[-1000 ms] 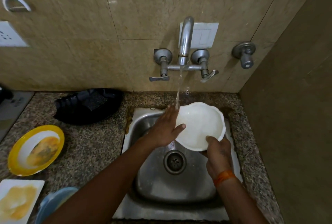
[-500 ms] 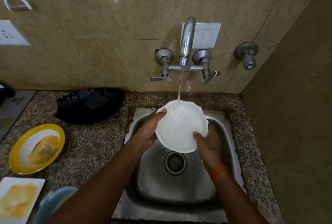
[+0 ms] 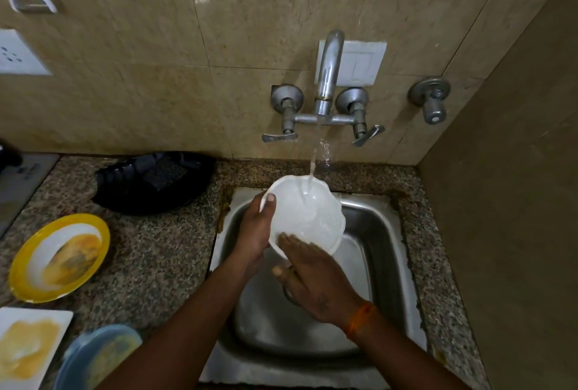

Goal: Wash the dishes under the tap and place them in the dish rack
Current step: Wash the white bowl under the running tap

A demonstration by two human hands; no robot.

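Right hand (image 3: 316,283) flat, fingers spread, pressed on near rim of white bowl (image 3: 308,217). Left hand (image 3: 255,233) grips bowl's left edge, thumb over rim. Bowl above sink (image 3: 369,230), under tap (image 3: 327,76) stream.

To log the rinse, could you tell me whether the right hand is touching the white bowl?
Touching: the head view shows the right hand with fingertips lying on the white bowl.

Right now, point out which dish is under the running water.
The white scalloped bowl, held over the sink by both hands. The yellow-rimmed plate, white square plate and blue plate sit soiled on the counter.
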